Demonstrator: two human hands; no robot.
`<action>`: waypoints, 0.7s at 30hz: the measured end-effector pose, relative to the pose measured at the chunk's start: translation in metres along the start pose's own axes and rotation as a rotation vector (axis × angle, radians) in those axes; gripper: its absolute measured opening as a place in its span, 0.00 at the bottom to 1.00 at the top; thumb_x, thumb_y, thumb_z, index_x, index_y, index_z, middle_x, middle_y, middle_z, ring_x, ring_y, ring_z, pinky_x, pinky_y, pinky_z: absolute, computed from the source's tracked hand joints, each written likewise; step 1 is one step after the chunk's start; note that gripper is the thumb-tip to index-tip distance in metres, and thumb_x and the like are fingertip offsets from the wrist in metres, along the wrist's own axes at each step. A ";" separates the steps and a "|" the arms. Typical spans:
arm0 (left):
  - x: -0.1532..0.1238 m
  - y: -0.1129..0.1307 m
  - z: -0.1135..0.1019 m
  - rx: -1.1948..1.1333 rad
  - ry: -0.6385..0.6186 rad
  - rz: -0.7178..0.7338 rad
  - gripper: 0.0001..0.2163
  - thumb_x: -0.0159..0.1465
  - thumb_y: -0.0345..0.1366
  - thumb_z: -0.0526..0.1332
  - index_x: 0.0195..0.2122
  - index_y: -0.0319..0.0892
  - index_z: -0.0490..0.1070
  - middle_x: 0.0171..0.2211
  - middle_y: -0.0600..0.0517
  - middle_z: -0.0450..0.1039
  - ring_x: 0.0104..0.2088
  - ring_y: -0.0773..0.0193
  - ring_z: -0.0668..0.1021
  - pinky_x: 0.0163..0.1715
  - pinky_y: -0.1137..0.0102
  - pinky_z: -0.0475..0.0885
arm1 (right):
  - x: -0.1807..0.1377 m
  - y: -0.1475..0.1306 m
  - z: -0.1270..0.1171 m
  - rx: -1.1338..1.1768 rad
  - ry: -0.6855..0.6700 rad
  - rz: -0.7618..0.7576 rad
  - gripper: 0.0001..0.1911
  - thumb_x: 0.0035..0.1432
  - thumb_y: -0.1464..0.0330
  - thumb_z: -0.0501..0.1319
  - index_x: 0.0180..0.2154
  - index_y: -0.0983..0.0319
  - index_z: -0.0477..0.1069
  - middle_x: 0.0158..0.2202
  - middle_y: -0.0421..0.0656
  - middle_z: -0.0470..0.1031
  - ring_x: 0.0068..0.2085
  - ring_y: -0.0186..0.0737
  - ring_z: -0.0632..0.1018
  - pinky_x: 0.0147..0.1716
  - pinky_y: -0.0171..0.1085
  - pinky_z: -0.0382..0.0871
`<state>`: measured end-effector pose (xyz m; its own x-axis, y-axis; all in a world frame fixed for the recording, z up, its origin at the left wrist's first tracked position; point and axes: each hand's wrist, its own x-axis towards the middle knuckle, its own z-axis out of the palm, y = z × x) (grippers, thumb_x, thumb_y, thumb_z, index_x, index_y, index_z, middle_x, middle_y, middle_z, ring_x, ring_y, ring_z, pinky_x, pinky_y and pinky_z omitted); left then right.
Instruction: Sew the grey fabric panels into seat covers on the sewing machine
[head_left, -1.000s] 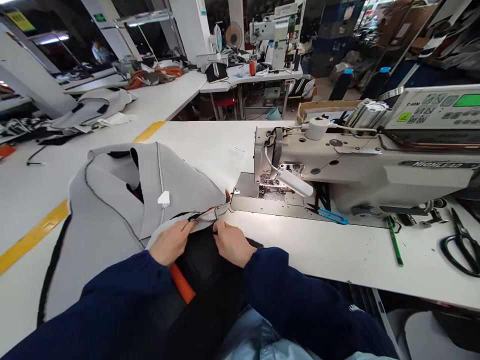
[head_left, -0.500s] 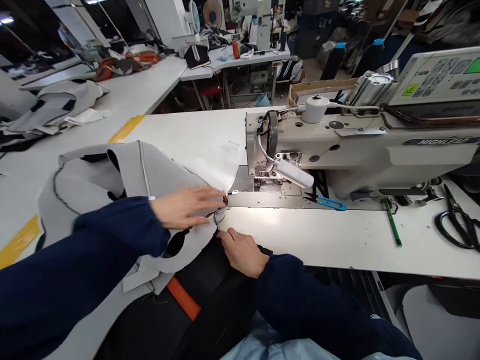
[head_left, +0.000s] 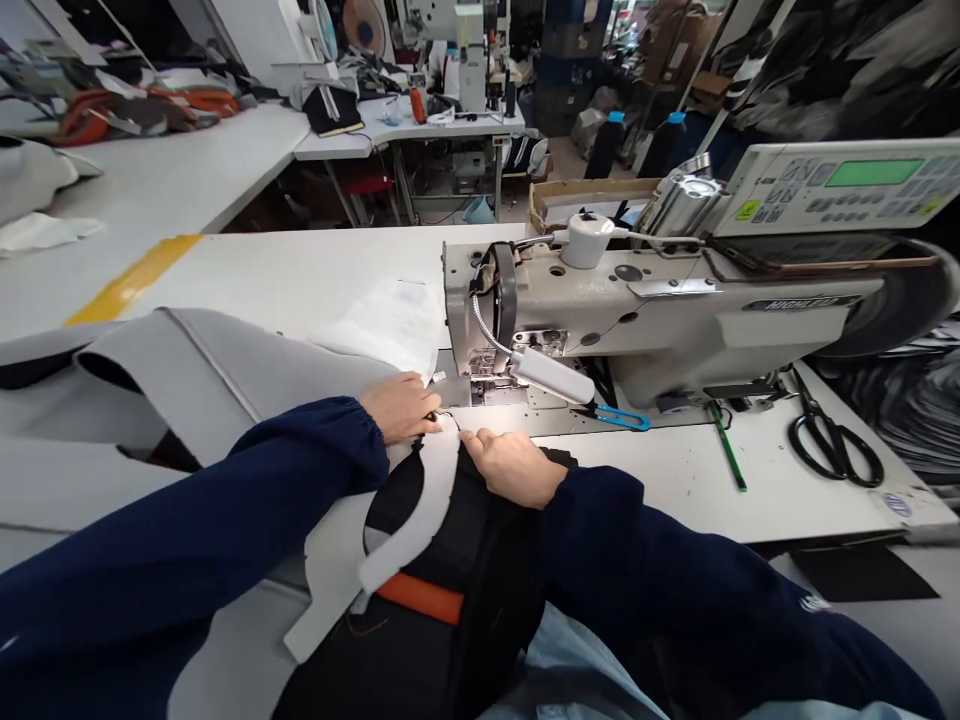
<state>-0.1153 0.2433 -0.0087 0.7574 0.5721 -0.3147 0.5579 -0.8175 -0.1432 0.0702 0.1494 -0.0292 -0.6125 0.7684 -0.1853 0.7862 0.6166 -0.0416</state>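
A large grey and black fabric piece (head_left: 217, 370) spreads over the table's left part and down across my lap, with an orange strip (head_left: 424, 597) on its black portion. My left hand (head_left: 405, 407) is closed on the grey fabric near its edge, just left of the sewing machine's needle area. With fingers pinched, my right hand (head_left: 516, 465) grips the tip of a curved light-grey fabric strip (head_left: 435, 490). Both hands are close together in front of the sewing machine (head_left: 600, 310). A white sheet (head_left: 390, 325) lies behind my left hand.
Blue thread snips (head_left: 619, 417), a green pencil (head_left: 729, 450) and black scissors (head_left: 834, 445) lie on the table, right of my hands. A lamp (head_left: 555, 375) hangs by the needle area. Behind the machine is a cardboard box (head_left: 547, 205). Yellow tape (head_left: 139, 277) marks the table.
The view has turned to the right. My left hand has gone from spread flat on the fabric to closed on its edge. The grey strip now hangs apart between my hands.
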 end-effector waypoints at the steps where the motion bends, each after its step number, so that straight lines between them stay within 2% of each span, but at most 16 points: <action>1: 0.005 0.004 -0.002 0.016 -0.008 -0.037 0.14 0.62 0.46 0.53 0.35 0.40 0.69 0.34 0.46 0.75 0.41 0.56 0.74 0.49 0.63 0.59 | 0.000 0.006 0.003 -0.005 -0.024 0.018 0.24 0.52 0.79 0.53 0.52 0.68 0.59 0.38 0.52 0.70 0.29 0.43 0.74 0.23 0.37 0.65; 3: 0.013 0.012 -0.005 0.006 -0.005 -0.100 0.14 0.61 0.46 0.54 0.37 0.40 0.68 0.36 0.46 0.75 0.41 0.53 0.74 0.45 0.62 0.61 | -0.001 0.014 0.008 -0.005 -0.011 0.062 0.19 0.55 0.79 0.52 0.50 0.67 0.61 0.38 0.51 0.70 0.30 0.42 0.74 0.22 0.35 0.64; 6: 0.023 0.014 -0.004 -0.072 0.057 -0.187 0.14 0.60 0.45 0.56 0.41 0.42 0.67 0.38 0.47 0.75 0.40 0.53 0.74 0.45 0.60 0.61 | 0.003 0.013 0.005 -0.040 0.191 0.093 0.14 0.62 0.75 0.48 0.48 0.67 0.64 0.41 0.51 0.69 0.36 0.43 0.73 0.28 0.37 0.65; 9: 0.027 0.009 0.001 -0.152 0.117 -0.233 0.12 0.60 0.42 0.54 0.41 0.43 0.69 0.37 0.48 0.76 0.39 0.55 0.75 0.46 0.61 0.61 | 0.017 -0.001 -0.004 -0.118 0.343 -0.057 0.12 0.62 0.74 0.48 0.41 0.68 0.69 0.40 0.53 0.69 0.41 0.48 0.70 0.35 0.43 0.65; 12: 0.020 0.004 0.011 -0.225 0.198 -0.190 0.13 0.61 0.40 0.52 0.42 0.45 0.71 0.41 0.49 0.75 0.44 0.57 0.74 0.52 0.60 0.59 | 0.034 -0.018 0.000 -0.123 0.347 -0.173 0.12 0.59 0.76 0.50 0.33 0.70 0.71 0.35 0.55 0.70 0.37 0.49 0.70 0.33 0.44 0.64; 16: 0.003 0.008 0.024 -0.131 0.335 -0.156 0.19 0.64 0.41 0.48 0.55 0.44 0.63 0.52 0.47 0.69 0.52 0.54 0.69 0.59 0.50 0.45 | 0.043 -0.027 0.027 -0.011 0.495 -0.116 0.15 0.59 0.76 0.46 0.37 0.71 0.71 0.35 0.54 0.71 0.36 0.46 0.70 0.32 0.42 0.64; 18: -0.002 0.011 0.027 -0.083 0.316 -0.122 0.22 0.65 0.40 0.45 0.59 0.40 0.58 0.55 0.44 0.65 0.55 0.53 0.66 0.59 0.49 0.44 | 0.043 -0.025 0.038 0.038 0.578 -0.125 0.15 0.60 0.76 0.45 0.37 0.71 0.71 0.34 0.53 0.71 0.35 0.44 0.70 0.31 0.41 0.64; 21: -0.003 0.008 0.025 -0.060 0.264 -0.031 0.23 0.66 0.38 0.42 0.60 0.35 0.56 0.58 0.43 0.60 0.59 0.54 0.61 0.60 0.53 0.47 | 0.042 -0.021 0.046 0.071 0.661 -0.206 0.15 0.59 0.76 0.45 0.35 0.71 0.70 0.33 0.52 0.71 0.33 0.43 0.70 0.32 0.41 0.65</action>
<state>-0.1217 0.2336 -0.0327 0.7973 0.6011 -0.0548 0.5956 -0.7981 -0.0908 0.0319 0.1614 -0.0809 -0.6538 0.5939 0.4689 0.6382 0.7657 -0.0799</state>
